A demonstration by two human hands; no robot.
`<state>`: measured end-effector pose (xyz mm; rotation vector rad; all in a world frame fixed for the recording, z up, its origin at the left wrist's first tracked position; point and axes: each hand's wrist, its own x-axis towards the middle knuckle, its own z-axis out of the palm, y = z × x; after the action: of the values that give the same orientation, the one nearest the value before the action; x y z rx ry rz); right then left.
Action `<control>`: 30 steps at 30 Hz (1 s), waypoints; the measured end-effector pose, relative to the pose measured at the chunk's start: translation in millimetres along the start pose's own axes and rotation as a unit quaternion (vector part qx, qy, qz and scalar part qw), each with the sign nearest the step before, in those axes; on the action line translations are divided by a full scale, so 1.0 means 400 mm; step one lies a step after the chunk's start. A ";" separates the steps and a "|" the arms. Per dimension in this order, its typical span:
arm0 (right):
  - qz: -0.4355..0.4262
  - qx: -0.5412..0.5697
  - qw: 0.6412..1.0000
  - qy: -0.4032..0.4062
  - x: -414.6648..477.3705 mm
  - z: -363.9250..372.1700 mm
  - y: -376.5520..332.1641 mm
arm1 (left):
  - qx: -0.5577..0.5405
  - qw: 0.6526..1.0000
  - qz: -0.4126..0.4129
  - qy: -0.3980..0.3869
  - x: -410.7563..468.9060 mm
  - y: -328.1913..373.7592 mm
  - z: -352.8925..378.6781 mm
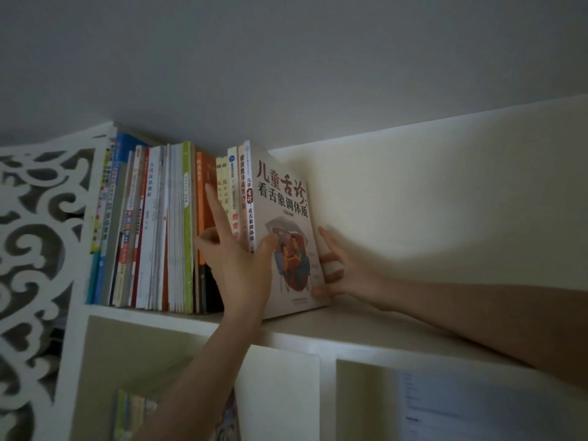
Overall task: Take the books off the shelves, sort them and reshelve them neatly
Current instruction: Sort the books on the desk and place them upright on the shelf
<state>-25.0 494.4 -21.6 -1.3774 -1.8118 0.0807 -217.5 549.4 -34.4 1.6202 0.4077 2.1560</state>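
R hand (pixel 343 268), spread wide, is pressed on beige book (pixel 286 198) at shelf (pixel 318 332) front edge; spine pinched by L hand (pixel 237 261).

White shelf (pixel 159 316), white scrollwork panel (pixel 38 218), beige red-lettered book (pixel 286 218), orange spine (pixel 202 198).
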 end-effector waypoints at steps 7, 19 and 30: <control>0.039 -0.058 0.997 -0.015 0.010 0.019 0.004 | 0.102 0.995 0.000 -0.020 0.005 -0.012 0.002; 0.074 -0.002 0.995 -0.073 -0.001 0.027 0.010 | 0.142 0.959 0.082 -0.229 -0.034 -0.038 -0.086; 0.063 -0.028 0.996 -0.065 0.016 0.035 -0.003 | 0.180 0.924 0.039 -0.335 -0.017 -0.061 -0.111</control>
<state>-35.2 504.8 -26.4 -1.5565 -1.8435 0.1908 -254.9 567.9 -63.9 2.4747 0.5390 1.4802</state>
